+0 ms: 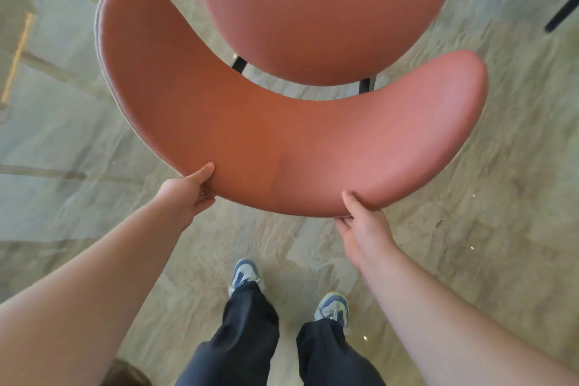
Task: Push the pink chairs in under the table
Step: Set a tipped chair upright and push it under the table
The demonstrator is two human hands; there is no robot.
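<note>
1. Pale marbled stone floor (470, 197) fills the view, running under everything in sight.
2. Pink chair (282, 141) dominates the centre: its curved backrest sweeps from 10 o'clock round to 3 o'clock, with the rounded seat beyond it at 12 o'clock and black legs showing in the gap between the two.
3. Glass table (47, 122) lies at 9 o'clock, see-through, its pale frame visible beneath; the chair's left backrest tip sits right by its edge.
4. Dark trousers (244, 338) at 6 o'clock, with blue-and-white trainers (246, 273) planted just behind the chair.
5. Left hand (188, 194) at 7 o'clock grips the backrest's near rim, thumb on top, fingers curled underneath.
6. Right hand (363, 222) at 5 o'clock clamps the same rim, thumb over the top, fingers tucked below.
7. Black leg (562, 12) of some other furniture pokes in at 2 o'clock, well apart from the chair.
</note>
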